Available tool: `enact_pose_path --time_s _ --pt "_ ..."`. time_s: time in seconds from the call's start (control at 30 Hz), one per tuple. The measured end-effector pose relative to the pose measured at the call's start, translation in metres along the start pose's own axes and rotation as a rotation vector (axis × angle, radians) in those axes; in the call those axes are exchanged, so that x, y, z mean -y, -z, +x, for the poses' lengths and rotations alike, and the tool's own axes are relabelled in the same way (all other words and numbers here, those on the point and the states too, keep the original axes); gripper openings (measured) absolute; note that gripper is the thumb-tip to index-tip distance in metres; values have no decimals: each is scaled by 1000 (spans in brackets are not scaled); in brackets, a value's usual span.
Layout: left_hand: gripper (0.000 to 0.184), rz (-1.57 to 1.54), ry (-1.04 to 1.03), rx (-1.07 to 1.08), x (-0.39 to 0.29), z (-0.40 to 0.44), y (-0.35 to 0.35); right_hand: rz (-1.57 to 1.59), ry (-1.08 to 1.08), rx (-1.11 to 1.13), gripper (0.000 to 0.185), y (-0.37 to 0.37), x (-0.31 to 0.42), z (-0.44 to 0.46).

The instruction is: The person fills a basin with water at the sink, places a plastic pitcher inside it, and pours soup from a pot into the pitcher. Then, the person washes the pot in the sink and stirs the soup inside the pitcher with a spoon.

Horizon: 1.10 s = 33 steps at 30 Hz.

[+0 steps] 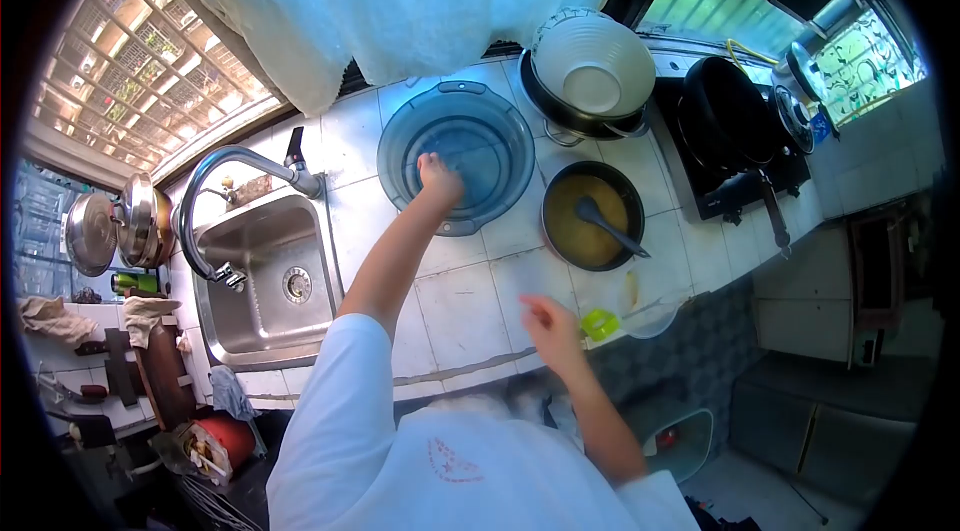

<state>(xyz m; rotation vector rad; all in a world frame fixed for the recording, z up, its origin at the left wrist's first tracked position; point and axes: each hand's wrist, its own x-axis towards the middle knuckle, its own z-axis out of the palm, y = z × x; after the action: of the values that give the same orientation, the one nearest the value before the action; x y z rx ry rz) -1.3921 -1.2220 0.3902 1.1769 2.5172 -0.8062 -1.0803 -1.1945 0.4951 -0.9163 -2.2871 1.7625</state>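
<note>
My left hand (438, 181) reaches into a grey-blue plastic basin (394, 121), which seems to hold water. Its fingers are bunched together, and anything in them is hidden. Above the front of the counter is my right hand (553, 329), partly curled with a finger stretched out and nothing visible in it. Close by lies a bright green object (599, 324) beside a clear plastic piece (655, 319). Behind that stands a dark pan (549, 240) of yellowish liquid with a dark ladle (607, 224) resting in it.
A steel sink (262, 316) with a curved faucet (205, 176) is on the left. At the back right, a white colander (620, 46) sits on a dark pot (537, 96). A black frying pan (722, 116) rests on the stove (715, 203). A bin (700, 441) stands below the counter (455, 316).
</note>
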Motion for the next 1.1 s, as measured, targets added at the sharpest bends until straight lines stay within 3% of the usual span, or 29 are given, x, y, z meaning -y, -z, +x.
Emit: enact_pose_path --time_s 0.07,0.13,0.2,0.27,0.43,0.5,0.57,0.63,0.7,0.73,0.77,0.87,1.03,1.1 --pt "32 8 0 -55 3 -3 -2 18 120 -13 23 -33 -19 44" --pt "38 -81 -25 -11 10 -14 11 104 63 -120 22 -72 -62 100" --pt "37 -169 -17 -115 17 -34 23 290 -287 -151 26 -76 -14 128" --pt "37 -267 3 -213 19 -58 25 343 -286 -197 30 -89 -17 157" --pt "28 -639 101 -724 36 -116 17 333 -213 -331 34 -108 -43 179" --pt "31 -657 155 -755 45 -141 11 174 -97 -524 34 -112 -58 180" --pt "36 -703 345 -800 56 -163 -3 194 -95 -504 33 -108 -53 173" --pt "40 -670 437 -781 66 -181 -21 218 -106 -497 33 -105 -43 158" --pt "40 -927 548 -470 75 -194 -34 254 -111 -460 29 -98 -28 142" --pt "39 -925 556 -432 79 -200 -43 252 -100 -454 29 -96 -19 131" --pt "39 -929 564 -442 84 -203 -53 263 -99 -415 25 -94 -10 121" --pt "37 -1343 536 -456 98 -197 -107 231 -63 -351 21 -97 3 100" --pt "32 -1538 458 -512 132 -210 -177 89 -111 -261 18 -120 20 62" --pt "31 -1716 417 -434 144 -220 -197 117 -136 -242 19 -136 37 49"
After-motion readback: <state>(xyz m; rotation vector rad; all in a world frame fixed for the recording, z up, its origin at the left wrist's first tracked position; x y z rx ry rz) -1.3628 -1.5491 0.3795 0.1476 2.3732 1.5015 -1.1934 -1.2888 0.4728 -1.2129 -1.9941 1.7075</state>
